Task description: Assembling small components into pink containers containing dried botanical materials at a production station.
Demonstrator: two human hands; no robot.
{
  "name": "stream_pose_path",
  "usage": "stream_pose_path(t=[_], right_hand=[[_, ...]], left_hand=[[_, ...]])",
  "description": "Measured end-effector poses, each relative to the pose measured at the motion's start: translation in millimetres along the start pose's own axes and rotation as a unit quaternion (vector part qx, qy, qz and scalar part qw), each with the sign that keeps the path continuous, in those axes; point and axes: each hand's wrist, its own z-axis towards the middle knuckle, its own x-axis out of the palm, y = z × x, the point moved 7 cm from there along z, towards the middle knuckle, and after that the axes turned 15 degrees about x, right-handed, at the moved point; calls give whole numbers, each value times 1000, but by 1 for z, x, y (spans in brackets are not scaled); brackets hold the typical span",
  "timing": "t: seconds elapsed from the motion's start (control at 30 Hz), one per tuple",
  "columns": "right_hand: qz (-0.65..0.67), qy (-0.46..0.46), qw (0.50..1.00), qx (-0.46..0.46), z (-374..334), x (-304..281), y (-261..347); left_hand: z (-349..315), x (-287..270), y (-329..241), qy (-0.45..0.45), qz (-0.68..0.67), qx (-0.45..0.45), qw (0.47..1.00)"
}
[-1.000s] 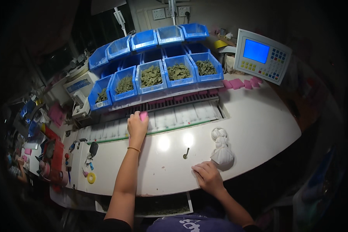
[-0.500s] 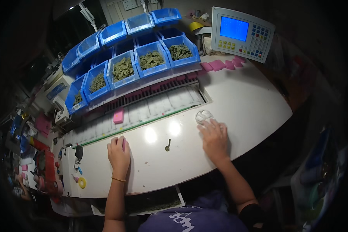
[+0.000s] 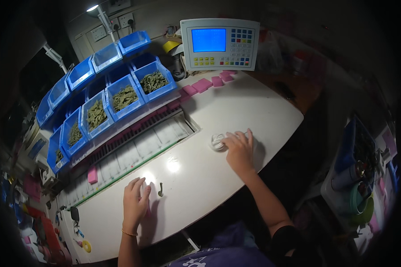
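Note:
A loosely wound white ball of string or cloth (image 3: 217, 143) lies on the white worktop. At its right edge is my right hand (image 3: 239, 155), its nearest fingers on the ball and the others stretched apart. My left hand (image 3: 135, 200) is at the front left of the worktop, fingers half curled and thumb apart. A small pink block (image 3: 148, 211) shows under that palm, mostly hidden by the hand. Just right of the left hand lies a single dried green leaf with a stem (image 3: 161, 190).
Tiered blue bins (image 3: 124, 99) hold dried leaves at the back left. Below them is a recessed white strip (image 3: 133, 148) with a pink block (image 3: 92, 175). A keypad display (image 3: 209, 41) stands at the back, pink pieces (image 3: 202, 85) before it. A yellow ring (image 3: 87, 246) lies front left.
The view has turned to the right. My left hand has shifted right, closer to the leaf, with the pink block under it. The white ball has moved right along with my right hand.

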Motion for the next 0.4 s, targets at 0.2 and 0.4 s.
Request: stream_pose_path(t=[0.2,0.4], right_hand=[[12,-113,993,17,60,6,-87],[33,-79,973,215,144,16,-167]], left_hand=[[37,36,-41,93,-66,137,984],[23,32,-41,132,-60,5,989]])
